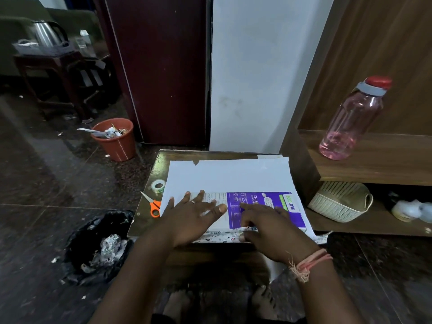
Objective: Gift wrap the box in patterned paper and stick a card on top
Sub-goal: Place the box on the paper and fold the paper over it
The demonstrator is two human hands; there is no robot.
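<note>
A flat purple and white box [268, 205] lies on a sheet of wrapping paper [229, 175] spread white side up over a small table [161, 164]. The paper's patterned side shows along its near edge [217, 236]. My left hand [191, 213] rests flat on the left part of the box, fingers spread. My right hand [268, 226] lies over the box's near edge, fingers loosely bent on the box top, thumb at the patterned paper edge. No card is in view.
A tape roll [158, 185] and orange-handled scissors [153, 204] lie on the table's left side. A black waste bag [98, 246] and an orange bin [114, 139] stand on the floor at left. A pink bottle [353, 120] and white basket [341, 201] sit on shelves at right.
</note>
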